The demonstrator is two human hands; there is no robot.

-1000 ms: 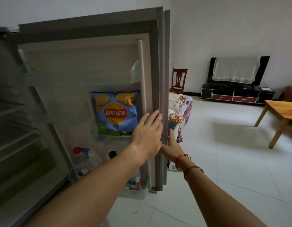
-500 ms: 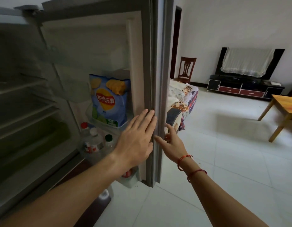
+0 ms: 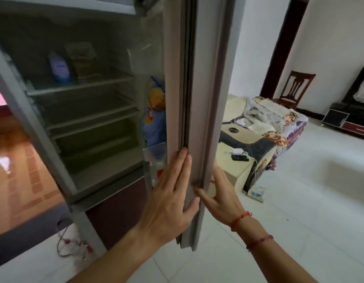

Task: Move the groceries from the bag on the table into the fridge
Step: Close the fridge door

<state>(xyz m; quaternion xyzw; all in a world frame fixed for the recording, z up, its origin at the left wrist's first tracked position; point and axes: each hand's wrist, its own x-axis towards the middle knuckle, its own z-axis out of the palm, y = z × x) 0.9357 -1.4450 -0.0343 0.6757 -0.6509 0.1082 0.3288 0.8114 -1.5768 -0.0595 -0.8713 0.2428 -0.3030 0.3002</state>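
Your fridge (image 3: 32,123) stands open, and its big stiff door (image 3: 205,99) looks heavy, so push at the edge, where your flat left hand (image 3: 173,193) and right hand (image 3: 220,197) press, holding nothing. The light, crinkly chip bag (image 3: 154,119) sits in the door shelf. The door has swung more shut than before.
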